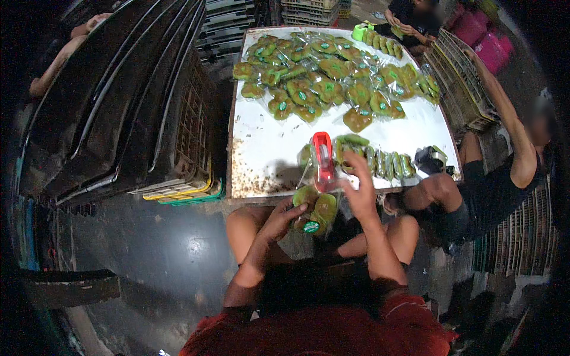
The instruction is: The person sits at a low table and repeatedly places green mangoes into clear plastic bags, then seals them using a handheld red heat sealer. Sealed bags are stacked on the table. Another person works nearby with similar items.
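My left hand (281, 219) grips a clear plastic bag of green-and-brown buns (326, 210) at the table's front edge, its thumb across the pack. A round green label (311, 227) sits on the pack's lower part. Just above the pack stands a red bag-neck tape sealer (323, 167). Slightly blurred, my right hand (361, 191) is raised to the right of the sealer, its fingers apart. Whether it touches the plastic is hard to tell. Behind it runs a row of wrapped green buns (387, 163), set close together on edge.
Many bagged buns (329, 69) cover the far part of the white table (262, 133). A black tape dispenser (430, 160) lies at the right edge; a green sealer (363, 31) stands far right. Stacked crates (193, 129) rise on the left. Co-workers (494, 187) sit at the right.
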{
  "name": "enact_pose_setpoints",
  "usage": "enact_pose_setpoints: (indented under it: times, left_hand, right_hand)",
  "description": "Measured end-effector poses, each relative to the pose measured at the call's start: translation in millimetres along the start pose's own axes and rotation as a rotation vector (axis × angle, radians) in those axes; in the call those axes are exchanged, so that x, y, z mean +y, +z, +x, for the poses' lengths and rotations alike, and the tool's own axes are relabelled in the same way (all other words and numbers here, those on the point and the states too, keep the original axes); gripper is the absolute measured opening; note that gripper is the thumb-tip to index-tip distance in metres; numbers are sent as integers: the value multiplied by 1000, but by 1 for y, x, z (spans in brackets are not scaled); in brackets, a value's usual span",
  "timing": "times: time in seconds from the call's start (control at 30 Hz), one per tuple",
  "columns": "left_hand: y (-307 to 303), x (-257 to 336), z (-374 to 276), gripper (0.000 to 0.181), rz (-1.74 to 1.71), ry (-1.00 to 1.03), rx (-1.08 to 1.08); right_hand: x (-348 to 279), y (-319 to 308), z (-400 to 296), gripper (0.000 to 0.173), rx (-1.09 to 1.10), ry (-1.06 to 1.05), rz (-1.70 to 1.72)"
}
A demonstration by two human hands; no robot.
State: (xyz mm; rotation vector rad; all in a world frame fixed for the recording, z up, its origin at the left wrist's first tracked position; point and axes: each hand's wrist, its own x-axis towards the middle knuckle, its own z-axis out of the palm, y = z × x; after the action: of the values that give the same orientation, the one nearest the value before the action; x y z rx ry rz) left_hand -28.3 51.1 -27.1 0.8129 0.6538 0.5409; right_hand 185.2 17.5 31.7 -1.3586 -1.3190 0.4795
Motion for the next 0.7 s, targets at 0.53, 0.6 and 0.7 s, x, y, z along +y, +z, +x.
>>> enact_pose_setpoints:
  times: [0.53, 0.6, 0.7]
  left_hand:
    - [12, -13, -43, 42, 99, 13, 65]
    - [14, -9, -41, 42, 48, 61, 103]
    - [25, 5, -46, 31, 19, -17, 107]
  right_hand:
    - [-23, 11, -62, 28, -7, 266, 30]
    - [-19, 18, -78, 25, -193, 281, -105]
    - [-3, 25, -89, 25, -131, 475, -3]
